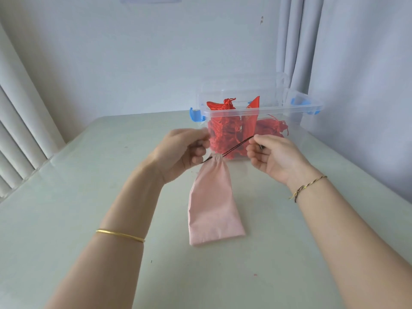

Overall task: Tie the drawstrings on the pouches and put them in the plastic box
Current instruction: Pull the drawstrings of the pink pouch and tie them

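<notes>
A long pink pouch (213, 204) lies on the pale table (78, 219), its gathered neck pointing away from me. A dark drawstring (236, 147) runs taut from the neck up to the right. My right hand (274, 157) pinches that string's end. My left hand (182, 152) is curled at the neck's left side and grips the other end of the string there. Just behind both hands stands the clear plastic box (296, 108) with blue latches, holding several red pouches (225, 128).
The box's clear lid (240, 85) leans up behind it against the wall. Curtains hang at the right and left edges of the view. The table's left edge runs diagonally at the left.
</notes>
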`<state>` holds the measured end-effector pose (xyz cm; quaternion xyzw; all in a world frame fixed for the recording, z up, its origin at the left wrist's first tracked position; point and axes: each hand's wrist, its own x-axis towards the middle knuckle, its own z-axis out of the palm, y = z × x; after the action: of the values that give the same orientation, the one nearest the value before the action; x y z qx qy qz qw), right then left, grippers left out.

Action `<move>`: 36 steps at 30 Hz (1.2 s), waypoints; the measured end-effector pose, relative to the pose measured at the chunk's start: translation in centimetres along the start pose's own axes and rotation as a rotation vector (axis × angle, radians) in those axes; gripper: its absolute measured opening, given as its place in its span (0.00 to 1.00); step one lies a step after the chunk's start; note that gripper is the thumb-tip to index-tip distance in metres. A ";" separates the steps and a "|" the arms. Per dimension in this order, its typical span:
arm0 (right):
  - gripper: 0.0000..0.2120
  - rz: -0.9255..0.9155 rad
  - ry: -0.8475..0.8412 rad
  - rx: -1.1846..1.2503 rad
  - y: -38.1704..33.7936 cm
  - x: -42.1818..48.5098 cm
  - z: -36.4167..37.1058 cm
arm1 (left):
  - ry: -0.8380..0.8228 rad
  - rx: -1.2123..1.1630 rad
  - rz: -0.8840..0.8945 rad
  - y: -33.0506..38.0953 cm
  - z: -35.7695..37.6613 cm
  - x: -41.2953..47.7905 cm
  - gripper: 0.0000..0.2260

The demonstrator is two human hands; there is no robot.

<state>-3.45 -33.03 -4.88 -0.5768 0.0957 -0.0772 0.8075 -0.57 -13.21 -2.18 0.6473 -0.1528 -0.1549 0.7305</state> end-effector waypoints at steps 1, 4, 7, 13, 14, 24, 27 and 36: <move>0.09 0.004 -0.026 0.048 -0.2 -0.2 0.4 | -0.037 0.078 -0.024 -0.2 0.1 0.0 0.04; 0.09 -0.037 -0.091 0.071 -0.4 -0.9 1.6 | -0.109 0.258 -0.079 -0.7 0.5 0.0 0.03; 0.09 -0.112 -0.120 -0.016 -0.3 -1.2 2.5 | -0.138 0.403 -0.092 -1.0 1.1 -0.1 0.08; 0.08 -0.153 -0.112 -0.170 0.2 -1.5 3.4 | -0.075 0.423 -0.069 -1.4 1.2 0.0 0.11; 0.06 -0.178 -0.050 -0.253 0.2 -1.5 3.4 | -0.065 0.402 -0.066 -1.4 1.1 0.1 0.09; 0.07 -0.280 -0.107 -0.554 1.4 -1.7 4.5 | -0.065 0.252 -0.033 -1.1 0.7 0.3 0.09; 0.06 -0.220 -0.194 -0.580 1.6 -1.7 4.4 | -0.073 0.231 -0.020 -1.1 0.7 0.3 0.11; 0.09 -0.242 -0.147 -0.564 1.8 -1.7 4.2 | -0.042 0.153 -0.005 -1.1 0.8 0.4 0.12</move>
<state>-4.06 -28.25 -5.14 -0.7892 -0.0144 -0.1013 0.6055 -0.58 -14.17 -3.20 0.6983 -0.1778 -0.1579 0.6751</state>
